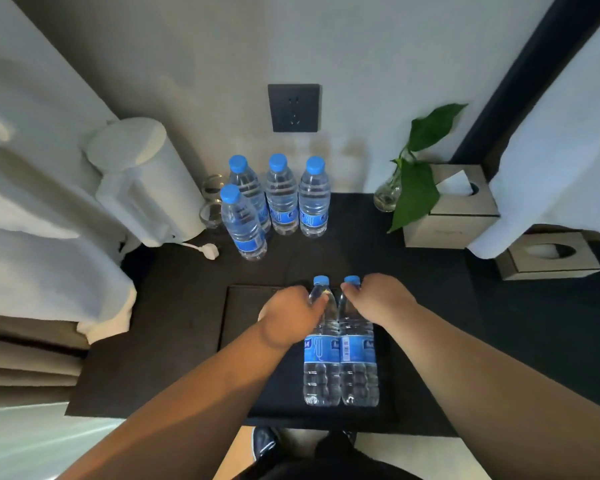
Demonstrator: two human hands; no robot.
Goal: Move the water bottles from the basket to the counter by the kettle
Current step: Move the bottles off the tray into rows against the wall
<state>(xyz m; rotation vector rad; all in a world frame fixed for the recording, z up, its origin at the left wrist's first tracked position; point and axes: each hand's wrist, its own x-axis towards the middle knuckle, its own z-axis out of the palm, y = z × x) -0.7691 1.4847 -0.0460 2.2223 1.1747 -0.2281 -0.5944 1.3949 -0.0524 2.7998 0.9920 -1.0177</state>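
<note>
Two clear water bottles with blue caps and blue labels stand side by side in a dark basket (236, 317) at the counter's front. My left hand (291, 315) grips the neck of the left bottle (321, 362). My right hand (378, 297) grips the neck of the right bottle (359, 362). Several more bottles stand upright near the wall by the white kettle (146, 181): three in a row (279, 197) and one in front (243, 225).
The dark counter (413, 271) carries two glasses (211, 202) beside the kettle, a white plug (208, 251), a plant in a glass vase (409, 188) and a tissue box (454, 209). A wall socket (294, 108) sits above. White cloth hangs at left and right.
</note>
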